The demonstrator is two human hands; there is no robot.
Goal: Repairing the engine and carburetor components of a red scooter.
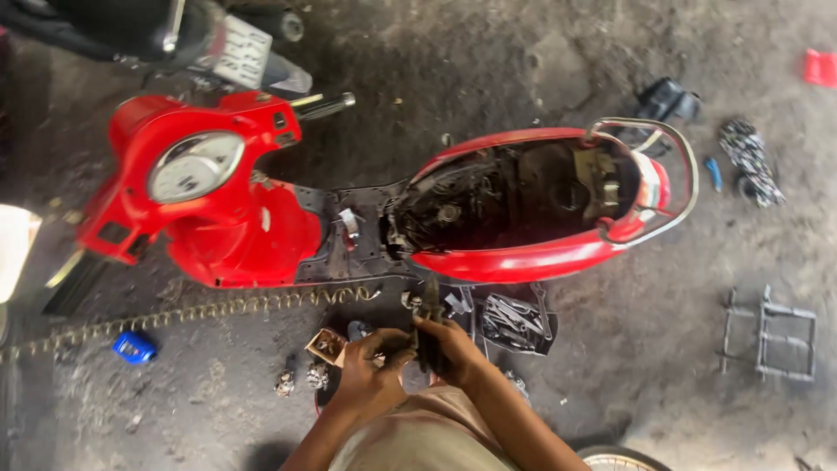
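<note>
Red scooter with black open bay, blue can, black-and-white patterned cloth, grey floor, beige trousers

Both forearms are bare, with no sleeves reaching the wrists. The left hand and right hand wear no gloves, rings or watch that can be made out. Below them shows tan, beige cloth, plain and unmarked.

The dusty concrete floor carried a red scooter with its seat off. A coiled spring hose, a blue can, a tray of wrenches, a metal rack and a patterned rag lay around it.
</note>
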